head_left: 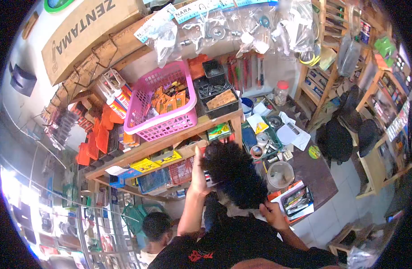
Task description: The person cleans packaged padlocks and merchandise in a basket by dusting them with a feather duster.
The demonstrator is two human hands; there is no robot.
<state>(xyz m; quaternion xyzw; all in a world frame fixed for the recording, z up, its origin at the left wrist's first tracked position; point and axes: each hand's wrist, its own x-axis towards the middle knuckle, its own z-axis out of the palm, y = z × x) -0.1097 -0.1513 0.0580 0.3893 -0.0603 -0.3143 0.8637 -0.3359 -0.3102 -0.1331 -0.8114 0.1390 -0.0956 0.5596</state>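
Note:
A black bushy thing point(235, 175) with fuzzy, bristly edges fills the space between my two hands; its exact kind is unclear. My left hand point(199, 175) is upright along its left side, thumb side showing, with some fingers hidden behind it. A small white, red and dark patch point(208, 179) shows beside that palm. At the lower right edge of the bushy thing, my right hand point(272, 214) is closed with bent fingers on it. Below lies my black shirt with a red print point(200, 255).
A pink basket point(163, 123) of small orange packets stands on a wooden shelf beside a black tray point(217, 94) of nails. On the dark table point(322, 179) at right are tape rolls, papers and a pen tray point(298, 201). Another person's head point(156, 226) is at lower left.

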